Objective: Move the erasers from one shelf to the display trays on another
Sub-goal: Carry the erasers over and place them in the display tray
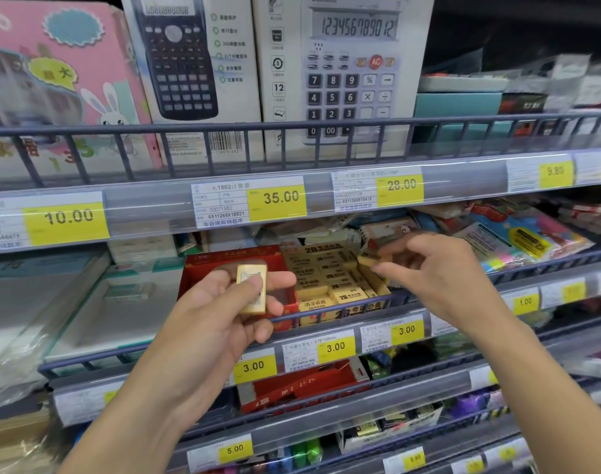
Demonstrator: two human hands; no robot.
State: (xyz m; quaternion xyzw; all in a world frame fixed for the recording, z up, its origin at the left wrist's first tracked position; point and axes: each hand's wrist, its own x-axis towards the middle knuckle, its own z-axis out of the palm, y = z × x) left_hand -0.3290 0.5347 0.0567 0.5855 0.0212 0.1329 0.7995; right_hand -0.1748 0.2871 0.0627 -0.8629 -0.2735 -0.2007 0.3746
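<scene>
Right hand (439, 268) pinches an eraser (369, 260) over the yellow tray (377, 285), left hand (230, 302) grips a spare (252, 289): drop it flat into the open right-edge gap, label up.

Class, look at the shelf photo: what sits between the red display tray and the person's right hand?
In the head view, the yellow display tray, filled with yellow erasers, lies between the red tray and the right hand, which pinches one eraser over its right edge.
</scene>
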